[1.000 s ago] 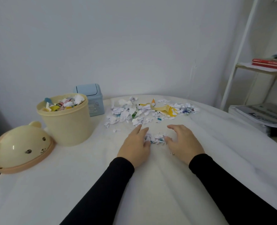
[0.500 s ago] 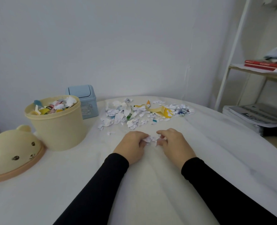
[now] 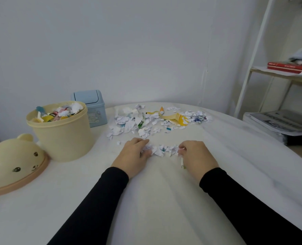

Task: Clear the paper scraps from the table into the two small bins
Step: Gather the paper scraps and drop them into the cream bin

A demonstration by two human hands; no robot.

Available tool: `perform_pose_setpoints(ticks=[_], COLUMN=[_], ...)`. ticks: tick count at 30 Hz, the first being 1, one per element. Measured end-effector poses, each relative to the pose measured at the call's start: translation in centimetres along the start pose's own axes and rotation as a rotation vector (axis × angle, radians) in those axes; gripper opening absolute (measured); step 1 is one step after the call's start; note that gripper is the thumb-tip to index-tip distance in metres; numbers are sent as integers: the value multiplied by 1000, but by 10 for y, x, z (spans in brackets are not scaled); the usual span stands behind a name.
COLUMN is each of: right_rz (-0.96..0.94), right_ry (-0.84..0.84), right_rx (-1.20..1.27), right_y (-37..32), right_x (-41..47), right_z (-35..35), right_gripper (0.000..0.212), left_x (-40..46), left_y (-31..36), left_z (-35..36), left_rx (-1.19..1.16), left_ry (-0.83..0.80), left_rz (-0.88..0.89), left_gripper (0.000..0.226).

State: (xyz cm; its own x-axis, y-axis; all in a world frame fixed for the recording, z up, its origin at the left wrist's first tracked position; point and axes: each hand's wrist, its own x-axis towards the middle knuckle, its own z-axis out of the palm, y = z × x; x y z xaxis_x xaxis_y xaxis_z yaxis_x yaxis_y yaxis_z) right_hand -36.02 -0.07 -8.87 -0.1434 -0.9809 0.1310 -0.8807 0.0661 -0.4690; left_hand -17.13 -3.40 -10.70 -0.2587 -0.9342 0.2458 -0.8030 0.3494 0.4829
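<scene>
While both hands bracket a scrap row (image 3: 161, 150) | left hand (image 3: 132, 156) curls on scraps | right hand (image 3: 196, 155) pinches scraps | cream bin (image 3: 61, 137) at 10 o'clock

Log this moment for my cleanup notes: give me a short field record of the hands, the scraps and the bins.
left hand: on the table, fingers curled at the left end of a small row of scraps
right hand: fingers curled at the right end of that row
small row of scraps: on the cloth between the hands
large scrap pile: farther back, untouched
cream bin: open, nearly full
bear lid: off, lying beside the cream bin
blue bin: behind the cream bin, lid closed
</scene>
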Motion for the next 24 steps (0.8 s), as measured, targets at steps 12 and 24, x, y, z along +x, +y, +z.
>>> perform_pose_setpoints(ticks=[12,24], right_rz=[-122,-345], right_ry=[35,-172], right_rx=[-35,-81], right_y=[1,18], right_x=[11,24], right_z=[15,5], right_gripper=[20,48], left_x=[1,1], left_y=[26,6], left_z=[18,7], left_rx=[48,52], left_ry=[30,170], left_rz=[21,-2], left_gripper=[55,37])
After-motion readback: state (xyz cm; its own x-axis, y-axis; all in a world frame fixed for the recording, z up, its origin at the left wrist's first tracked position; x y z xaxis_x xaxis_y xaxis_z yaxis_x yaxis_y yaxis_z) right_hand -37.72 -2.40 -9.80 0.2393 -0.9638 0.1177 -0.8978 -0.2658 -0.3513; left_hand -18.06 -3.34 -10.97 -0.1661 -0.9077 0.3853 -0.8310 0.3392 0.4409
